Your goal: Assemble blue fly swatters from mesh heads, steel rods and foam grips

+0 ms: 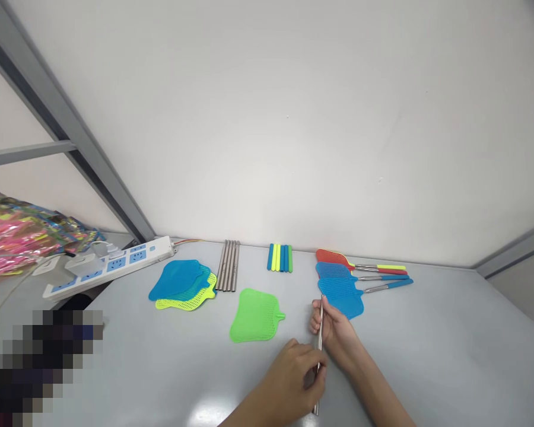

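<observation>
A slim silver metal rod point(321, 337) stands nearly upright in the picture, held by both hands. My right hand point(338, 333) has its fingers closed around the upper end, thumb near the tip. Lower down, my left hand point(296, 375) pinches the rod between thumb and fingers, and the bottom end sticks out below it. A green fly swatter head point(255, 315) lies flat on the table to the left of the hands. Just beyond my right hand are blue fly swatters point(338, 287) with metal shafts and blue grips, partly over a red swatter head point(331, 256).
Several metal rods point(228, 267) lie side by side near the wall, beside blue and yellow swatter heads point(178, 280). Coloured grip sleeves point(280, 258) form a row at the back. A power strip point(115, 267) and plastic-wrapped bundles point(22, 237) are at left on the grey table point(449, 344).
</observation>
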`<state>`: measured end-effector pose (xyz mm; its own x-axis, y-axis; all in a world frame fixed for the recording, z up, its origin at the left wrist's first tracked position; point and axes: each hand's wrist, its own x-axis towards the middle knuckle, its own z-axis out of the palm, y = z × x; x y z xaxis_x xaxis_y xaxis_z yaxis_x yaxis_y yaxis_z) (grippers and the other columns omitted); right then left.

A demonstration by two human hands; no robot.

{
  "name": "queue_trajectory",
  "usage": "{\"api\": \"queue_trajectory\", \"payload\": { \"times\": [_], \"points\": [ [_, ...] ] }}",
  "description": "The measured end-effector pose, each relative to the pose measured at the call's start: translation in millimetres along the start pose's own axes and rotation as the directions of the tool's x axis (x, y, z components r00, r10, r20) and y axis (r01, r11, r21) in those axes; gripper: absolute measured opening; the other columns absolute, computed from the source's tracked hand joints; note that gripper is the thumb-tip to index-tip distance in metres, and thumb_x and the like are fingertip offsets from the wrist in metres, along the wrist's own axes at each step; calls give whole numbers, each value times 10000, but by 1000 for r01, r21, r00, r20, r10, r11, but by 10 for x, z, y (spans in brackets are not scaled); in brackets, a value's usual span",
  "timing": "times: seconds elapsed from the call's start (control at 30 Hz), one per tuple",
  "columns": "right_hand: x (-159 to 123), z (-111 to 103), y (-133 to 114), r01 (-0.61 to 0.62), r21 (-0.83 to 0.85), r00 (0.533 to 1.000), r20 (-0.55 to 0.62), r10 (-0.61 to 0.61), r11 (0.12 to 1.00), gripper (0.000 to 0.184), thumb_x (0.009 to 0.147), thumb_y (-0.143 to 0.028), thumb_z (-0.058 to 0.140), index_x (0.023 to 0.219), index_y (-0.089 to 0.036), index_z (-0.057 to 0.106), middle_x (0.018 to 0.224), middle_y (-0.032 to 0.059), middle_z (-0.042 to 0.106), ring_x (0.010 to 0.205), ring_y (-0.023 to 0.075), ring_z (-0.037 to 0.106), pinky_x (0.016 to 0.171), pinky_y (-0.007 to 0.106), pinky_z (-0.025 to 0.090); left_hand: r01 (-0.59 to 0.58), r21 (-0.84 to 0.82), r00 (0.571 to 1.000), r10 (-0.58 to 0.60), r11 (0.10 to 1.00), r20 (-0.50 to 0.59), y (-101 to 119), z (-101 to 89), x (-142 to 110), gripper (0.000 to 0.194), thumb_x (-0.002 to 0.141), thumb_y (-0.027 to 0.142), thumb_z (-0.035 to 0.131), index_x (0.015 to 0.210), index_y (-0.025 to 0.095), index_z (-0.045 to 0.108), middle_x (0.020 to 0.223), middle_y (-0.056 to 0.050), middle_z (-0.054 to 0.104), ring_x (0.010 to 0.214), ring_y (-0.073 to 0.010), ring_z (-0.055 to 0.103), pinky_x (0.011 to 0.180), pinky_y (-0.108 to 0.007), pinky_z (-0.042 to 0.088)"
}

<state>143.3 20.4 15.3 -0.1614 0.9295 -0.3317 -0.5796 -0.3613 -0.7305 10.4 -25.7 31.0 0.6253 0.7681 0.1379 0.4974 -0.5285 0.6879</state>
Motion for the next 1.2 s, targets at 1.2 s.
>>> {"api": "queue_trajectory", "payload": {
  "times": [1.2],
  "points": [
    [112,-169,-961,238,191,971,-56,-232,952,217,711,-315,570,571,-178,476,514,-28,438,473,79,425,433,184,370,-219,-155,965,238,963,114,-73,226,-58,220,646,32,416,686,179,576,481,32,437,478,-83,399,494,-151,333]
  ]
}}
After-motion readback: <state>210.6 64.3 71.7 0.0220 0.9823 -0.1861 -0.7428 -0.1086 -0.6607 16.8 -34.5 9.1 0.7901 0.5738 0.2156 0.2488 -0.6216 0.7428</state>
